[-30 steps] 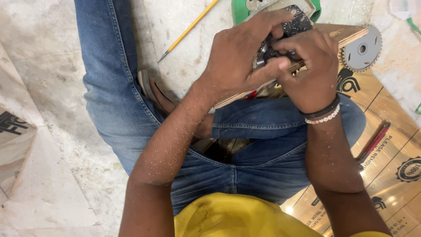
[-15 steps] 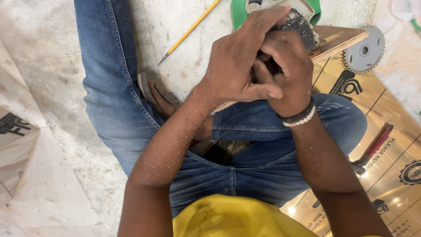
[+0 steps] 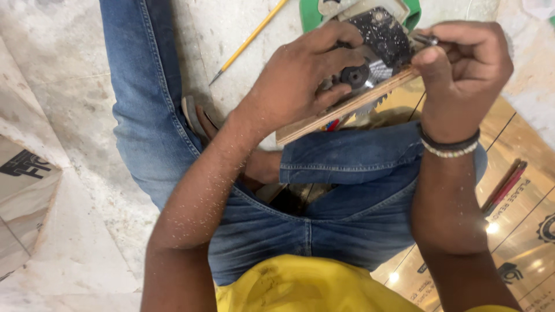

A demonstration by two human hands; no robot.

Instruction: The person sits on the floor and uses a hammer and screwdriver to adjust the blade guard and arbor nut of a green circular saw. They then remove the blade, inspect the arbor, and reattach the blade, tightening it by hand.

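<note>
**Both hands on a saw resting over the lap**

The saw [image 3: 373, 55], a small circular one with a dark, speckled body and a green housing behind it, sat on a strip of board [image 3: 341, 110] that lay across the person's right thigh, near the top edge of the view. A few blade teeth showed just under the board's far end.

The left hand [image 3: 300, 81] lay over the saw from the left, its fingers spread and curled around the dark round hub, the thumb pressing the board's edge. The right hand [image 3: 462, 69] was clenched around a small metal tool [image 3: 426, 39], whose tip pointed at the saw's upper right side; thumb and forefinger pinched it, the other fingers folded in. A dark band and a bead bracelet [image 3: 450, 147] circled that wrist. Fine dust speckled both forearms.

Beneath the board were the blue jeans [image 3: 347, 173] of the seated person, with a yellow shirt [image 3: 300, 286] at the bottom edge. A yellow pencil [image 3: 248, 41] lay on the pale stone floor [image 3: 75, 115] near the top, left of the saw. At the right edge a glossy brown sheet [image 3: 520, 242] covered the floor, with a red pencil [image 3: 506, 186] lying on it. A flat carton [image 3: 23, 190] lay at the left edge.
</note>
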